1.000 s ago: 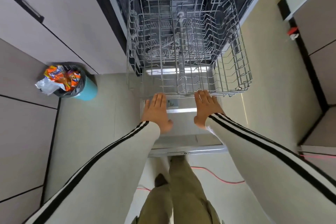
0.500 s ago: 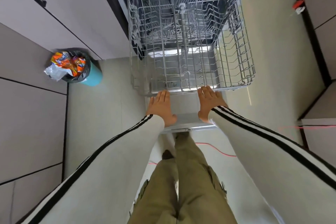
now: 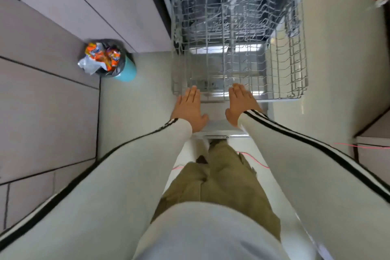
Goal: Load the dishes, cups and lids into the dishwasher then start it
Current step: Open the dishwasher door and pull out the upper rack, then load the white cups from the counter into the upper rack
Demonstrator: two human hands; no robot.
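Grey wire dishwasher rack (image 3: 294,59) looks blurry, its back lost in the dark, while the left hand (image 3: 188,110) and right hand (image 3: 240,104) lie flat at its front edge, fingers straight.

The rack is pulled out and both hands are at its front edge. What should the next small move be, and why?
Probably take both hands off the rack and turn to fetch a first dish. The rack looks empty and stands out over the open door; the left hand and right hand lie flat at its front rim, holding nothing.
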